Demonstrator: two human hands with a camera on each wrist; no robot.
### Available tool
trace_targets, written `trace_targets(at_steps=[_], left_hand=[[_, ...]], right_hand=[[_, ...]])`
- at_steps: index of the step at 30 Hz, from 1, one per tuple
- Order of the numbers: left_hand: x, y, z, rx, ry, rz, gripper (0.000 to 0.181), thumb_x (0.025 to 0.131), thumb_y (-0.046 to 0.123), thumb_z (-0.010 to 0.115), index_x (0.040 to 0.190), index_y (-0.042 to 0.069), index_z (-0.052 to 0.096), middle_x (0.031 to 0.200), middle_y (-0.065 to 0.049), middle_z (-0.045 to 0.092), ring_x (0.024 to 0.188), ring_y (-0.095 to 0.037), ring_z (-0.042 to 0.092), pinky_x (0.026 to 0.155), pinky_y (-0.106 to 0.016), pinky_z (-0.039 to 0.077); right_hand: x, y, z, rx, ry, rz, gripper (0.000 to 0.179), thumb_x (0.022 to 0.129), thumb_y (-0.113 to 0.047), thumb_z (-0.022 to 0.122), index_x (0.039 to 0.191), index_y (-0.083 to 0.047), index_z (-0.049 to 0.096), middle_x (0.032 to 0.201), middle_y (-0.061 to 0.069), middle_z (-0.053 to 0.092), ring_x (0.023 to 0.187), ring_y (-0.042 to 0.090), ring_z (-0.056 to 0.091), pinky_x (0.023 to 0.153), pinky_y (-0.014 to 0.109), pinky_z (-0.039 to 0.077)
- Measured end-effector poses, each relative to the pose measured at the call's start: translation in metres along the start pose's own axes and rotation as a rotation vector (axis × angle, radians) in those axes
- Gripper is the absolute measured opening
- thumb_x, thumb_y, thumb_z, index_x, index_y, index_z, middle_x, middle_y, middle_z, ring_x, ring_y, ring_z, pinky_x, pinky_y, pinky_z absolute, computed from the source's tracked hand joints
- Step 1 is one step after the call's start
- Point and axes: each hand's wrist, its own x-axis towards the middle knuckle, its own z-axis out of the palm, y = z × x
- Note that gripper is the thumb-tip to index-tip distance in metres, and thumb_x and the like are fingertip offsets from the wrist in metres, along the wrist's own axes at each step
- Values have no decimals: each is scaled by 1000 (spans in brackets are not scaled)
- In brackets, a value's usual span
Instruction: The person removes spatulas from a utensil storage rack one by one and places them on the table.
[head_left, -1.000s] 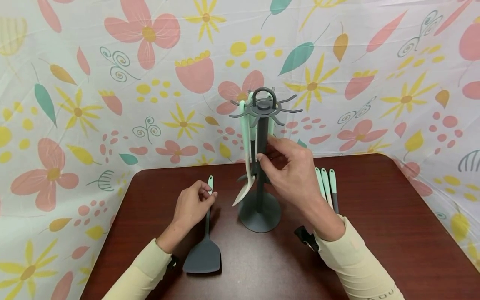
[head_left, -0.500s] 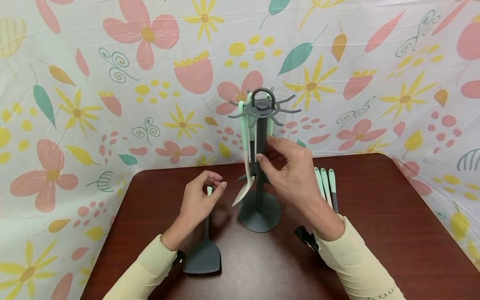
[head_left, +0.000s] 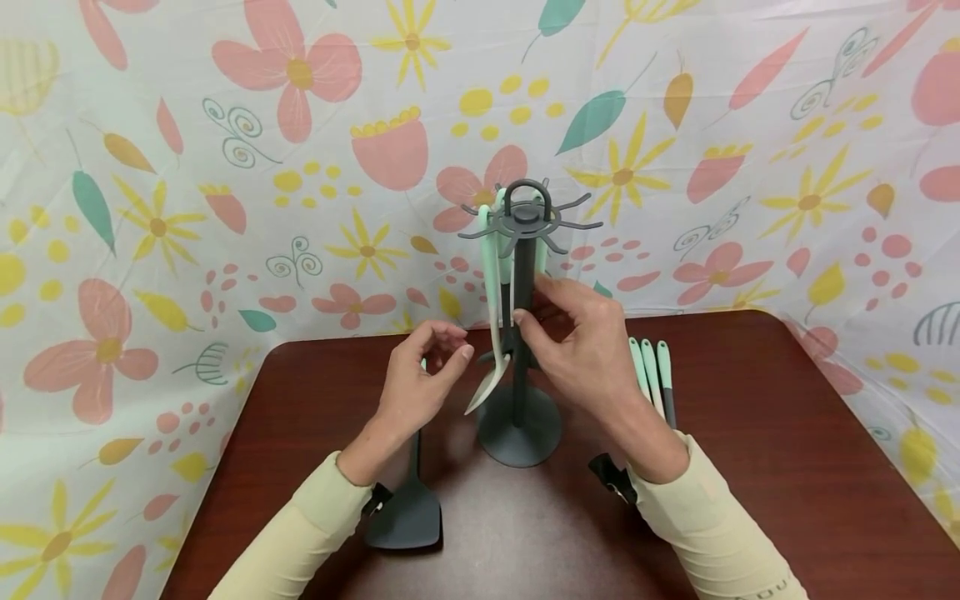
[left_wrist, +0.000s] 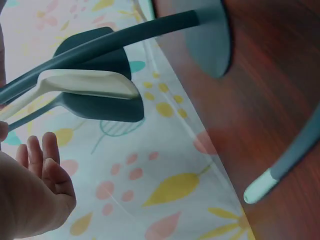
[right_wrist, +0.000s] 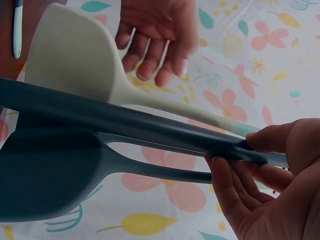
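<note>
The right hand [head_left: 588, 350] has its thumb and fingers curled round the pole of the dark stand [head_left: 519, 379], which is upright on the tabletop [head_left: 787, 467]. The left hand [head_left: 420, 375], empty, with fingers loosely bent and thumb apart, hovers left of it. A pale spatula [head_left: 489, 390] and dark spatulas [right_wrist: 55, 175] hang from the stand. Another dark spatula [head_left: 405, 517] lies below the left hand; three mint handles [head_left: 650, 371] lie beyond the right wrist.

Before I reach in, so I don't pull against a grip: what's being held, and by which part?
The right hand grips the utensil stand by its post, partway up. The left hand holds nothing.
</note>
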Motion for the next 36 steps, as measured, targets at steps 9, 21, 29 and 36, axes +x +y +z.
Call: trace_targets(at_steps=[9,21,29,36], left_hand=[[17,19,9,-86,-12,78,24,102,18,73,126,14,69,113,-5,73,98,-18,67,74,-31,49],[29,38,17,-173,-17,100,23,104,13,70,127,10,69,113,-2,72,99,-20,70,78,-30,56],[30,38,17,-166,-25,126,20,103,11,71,123,11,72,109,-3,74,95,-20,71,73,-30,55],[30,38,18,-158,-28,145,14,102,10,72,116,11,74,101,-3,74,84,-19,69,67,-29,53]], right_hand=[[1,-1,0,-10,12,-4,31,95,-8,80,126,-10,77,99,1,76,80,9,73,68,25,60],[1,0,1,-23,13,-10,30,95,-9,80,125,-10,77,99,2,76,80,9,73,68,30,61],[0,0,1,-23,6,5,32,96,-10,80,128,-12,77,101,1,77,81,10,74,69,31,62],[-1,-1,1,-33,15,4,32,95,-10,79,127,-11,77,100,1,77,80,10,73,68,28,60]])
